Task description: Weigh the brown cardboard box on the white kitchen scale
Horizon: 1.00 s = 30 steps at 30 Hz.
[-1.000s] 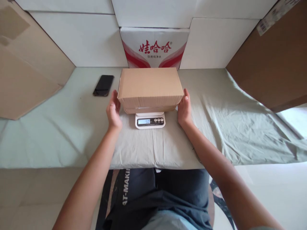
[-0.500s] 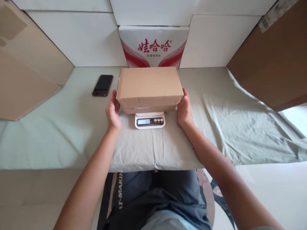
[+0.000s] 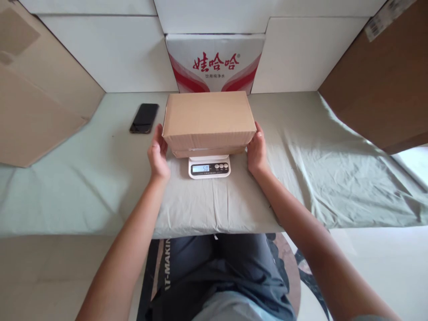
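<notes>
Left hand (image 3: 158, 156) was flat against the left end of the cardboard box (image 3: 208, 117), fingers straight, palm pressed to the side, not curled around anything. Far left, a big brown carton (image 3: 36, 98) leaned against the white wall. Black phone (image 3: 144, 118) lay screen-up on the pale green cloth (image 3: 83, 178), just left of the box, apart from the hand. The box sat on the white kitchen scale (image 3: 209, 166), centre of the table, overhanging it on both sides; only the scale's front strip with lit display and buttons showed; digits too small to read surely. Behind the box stood a white and red printed carton (image 3: 216, 62). Right hand (image 3: 256, 152) was flat on the box's right end, fingers extended, pressing inward. So the box was clasped between both palms. Far right, another brown carton (image 3: 377, 84) leaned in.
</notes>
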Each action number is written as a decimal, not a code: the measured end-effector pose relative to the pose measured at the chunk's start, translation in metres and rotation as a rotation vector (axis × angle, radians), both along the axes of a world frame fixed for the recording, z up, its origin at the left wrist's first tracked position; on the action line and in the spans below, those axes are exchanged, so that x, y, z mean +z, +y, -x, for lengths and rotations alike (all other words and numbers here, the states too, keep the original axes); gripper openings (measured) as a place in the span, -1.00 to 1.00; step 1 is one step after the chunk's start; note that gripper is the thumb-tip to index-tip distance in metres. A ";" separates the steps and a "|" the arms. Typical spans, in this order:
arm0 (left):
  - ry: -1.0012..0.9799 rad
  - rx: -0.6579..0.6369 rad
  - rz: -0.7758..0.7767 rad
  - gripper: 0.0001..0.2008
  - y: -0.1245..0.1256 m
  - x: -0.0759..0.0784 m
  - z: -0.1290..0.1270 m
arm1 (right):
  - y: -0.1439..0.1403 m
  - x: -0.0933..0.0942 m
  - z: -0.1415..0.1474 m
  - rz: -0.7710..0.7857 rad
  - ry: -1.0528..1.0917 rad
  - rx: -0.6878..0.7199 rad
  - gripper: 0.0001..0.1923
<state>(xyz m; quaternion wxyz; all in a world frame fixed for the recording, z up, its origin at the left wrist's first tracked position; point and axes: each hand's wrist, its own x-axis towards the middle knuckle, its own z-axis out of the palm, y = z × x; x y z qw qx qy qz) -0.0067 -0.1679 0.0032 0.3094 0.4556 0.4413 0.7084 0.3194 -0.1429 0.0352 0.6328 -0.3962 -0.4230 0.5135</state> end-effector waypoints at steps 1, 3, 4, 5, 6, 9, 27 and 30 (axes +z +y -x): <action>0.003 0.002 0.004 0.06 0.000 0.001 0.000 | 0.000 0.000 0.001 0.001 0.001 -0.005 -0.05; 0.018 0.003 0.021 0.08 -0.001 0.002 -0.001 | 0.001 0.001 0.001 0.007 0.006 -0.021 -0.01; 0.025 0.002 0.032 0.09 -0.002 0.003 -0.001 | 0.001 0.001 0.001 0.010 0.009 -0.029 0.00; 0.026 0.002 0.041 0.09 -0.002 0.004 -0.001 | 0.002 0.000 0.001 0.013 0.010 -0.034 0.01; 0.018 0.002 0.044 0.09 -0.003 0.005 -0.002 | 0.003 0.000 0.001 0.014 0.008 -0.038 0.01; -0.014 -0.005 0.021 0.07 -0.004 0.007 -0.005 | 0.004 -0.002 0.000 0.007 -0.011 -0.028 -0.02; -0.014 -0.125 -0.053 -0.16 -0.023 0.036 -0.030 | -0.013 0.004 0.006 -0.131 -0.115 0.066 -0.10; -0.011 -0.141 -0.088 -0.18 -0.024 0.040 -0.037 | -0.014 0.004 0.008 -0.140 -0.107 0.075 -0.13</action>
